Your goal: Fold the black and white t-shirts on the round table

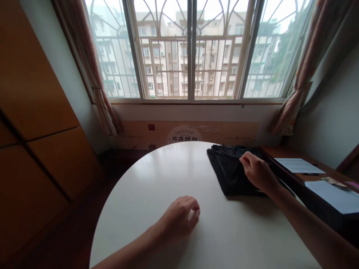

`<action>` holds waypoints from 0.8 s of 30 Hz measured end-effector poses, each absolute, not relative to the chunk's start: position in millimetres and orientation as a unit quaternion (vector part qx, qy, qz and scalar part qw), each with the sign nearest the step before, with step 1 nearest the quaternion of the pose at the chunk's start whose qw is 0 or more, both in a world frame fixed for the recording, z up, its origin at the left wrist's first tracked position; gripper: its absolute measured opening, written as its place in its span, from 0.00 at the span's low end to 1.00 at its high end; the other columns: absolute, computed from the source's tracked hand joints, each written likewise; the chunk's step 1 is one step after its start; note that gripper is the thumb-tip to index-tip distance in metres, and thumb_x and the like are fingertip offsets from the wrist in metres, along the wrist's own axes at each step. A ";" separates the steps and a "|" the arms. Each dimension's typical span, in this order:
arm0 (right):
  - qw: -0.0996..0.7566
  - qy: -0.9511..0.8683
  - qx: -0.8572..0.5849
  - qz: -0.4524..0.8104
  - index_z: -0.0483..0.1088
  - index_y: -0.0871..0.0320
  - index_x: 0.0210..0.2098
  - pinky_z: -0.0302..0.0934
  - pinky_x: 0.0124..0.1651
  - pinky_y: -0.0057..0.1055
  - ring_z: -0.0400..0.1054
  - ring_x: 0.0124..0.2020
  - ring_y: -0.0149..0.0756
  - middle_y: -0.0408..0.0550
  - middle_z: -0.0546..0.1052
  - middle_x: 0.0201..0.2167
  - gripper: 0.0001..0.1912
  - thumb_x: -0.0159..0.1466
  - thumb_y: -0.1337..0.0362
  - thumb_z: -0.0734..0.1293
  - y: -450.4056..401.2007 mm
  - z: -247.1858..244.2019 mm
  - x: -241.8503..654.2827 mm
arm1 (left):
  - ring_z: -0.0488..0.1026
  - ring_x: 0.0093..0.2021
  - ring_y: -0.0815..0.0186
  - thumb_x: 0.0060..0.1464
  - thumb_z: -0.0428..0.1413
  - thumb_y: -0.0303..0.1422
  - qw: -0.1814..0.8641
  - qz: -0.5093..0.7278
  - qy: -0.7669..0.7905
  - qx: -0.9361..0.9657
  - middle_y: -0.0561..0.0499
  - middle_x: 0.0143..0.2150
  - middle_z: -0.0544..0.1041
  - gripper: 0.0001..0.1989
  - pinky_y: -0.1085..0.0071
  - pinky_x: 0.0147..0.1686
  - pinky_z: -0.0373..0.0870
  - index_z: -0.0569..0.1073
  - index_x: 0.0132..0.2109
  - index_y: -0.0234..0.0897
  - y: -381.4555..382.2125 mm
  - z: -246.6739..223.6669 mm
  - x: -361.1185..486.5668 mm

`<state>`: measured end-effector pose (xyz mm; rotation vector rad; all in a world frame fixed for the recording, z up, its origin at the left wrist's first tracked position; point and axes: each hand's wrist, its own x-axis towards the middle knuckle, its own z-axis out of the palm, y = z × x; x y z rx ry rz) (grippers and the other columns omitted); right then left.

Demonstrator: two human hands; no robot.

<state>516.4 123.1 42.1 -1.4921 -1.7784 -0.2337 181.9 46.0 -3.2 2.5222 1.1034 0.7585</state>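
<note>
Folded black cloth lies in a stack at the right back of the round white table. Over its right part is my right hand, its fingers pinched together; whether it grips any cloth cannot be made out. My left hand is above the middle of the table, left of and nearer than the cloth. Its fingers curl with thumb and fingertips close together, and nothing shows between them.
To the right stands a brown wooden desk with white papers on it. A wooden cabinet is on the left. Behind the table are a patterned box and a barred window between tied curtains.
</note>
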 end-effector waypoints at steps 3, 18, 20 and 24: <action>0.448 -0.738 -0.504 0.011 0.63 0.51 0.38 0.58 0.30 0.33 0.68 0.22 0.39 0.42 0.73 0.23 0.12 0.75 0.53 0.58 111.5 80.2 478.5 | 0.78 0.40 0.60 0.64 0.51 0.30 0.158 0.302 0.405 0.849 0.47 0.39 0.80 0.05 0.62 0.45 0.74 0.72 0.41 0.40 44.8 -2.6 181.4; 0.554 -0.741 -0.281 0.257 0.62 0.51 0.43 0.67 0.30 0.30 0.72 0.24 0.34 0.37 0.74 0.23 0.16 0.75 0.46 0.63 116.5 127.2 345.5 | 0.76 0.36 0.62 0.68 0.51 0.35 0.163 0.474 0.464 0.730 0.49 0.36 0.79 0.08 0.66 0.39 0.72 0.71 0.39 0.40 56.8 24.7 152.5; 0.549 -0.725 -0.297 0.291 0.62 0.52 0.41 0.70 0.32 0.32 0.75 0.25 0.36 0.38 0.75 0.24 0.16 0.73 0.47 0.65 127.6 121.4 351.1 | 0.76 0.36 0.63 0.69 0.51 0.39 0.192 0.465 0.457 0.733 0.49 0.36 0.79 0.10 0.66 0.39 0.72 0.71 0.40 0.39 57.2 28.9 150.8; 0.493 -0.707 -0.304 0.406 0.62 0.53 0.41 0.72 0.29 0.33 0.76 0.25 0.38 0.39 0.75 0.23 0.14 0.72 0.49 0.65 139.4 112.2 356.0 | 0.74 0.32 0.63 0.66 0.57 0.46 0.224 0.392 0.492 0.745 0.51 0.33 0.78 0.14 0.68 0.33 0.69 0.72 0.41 0.39 57.4 27.6 155.1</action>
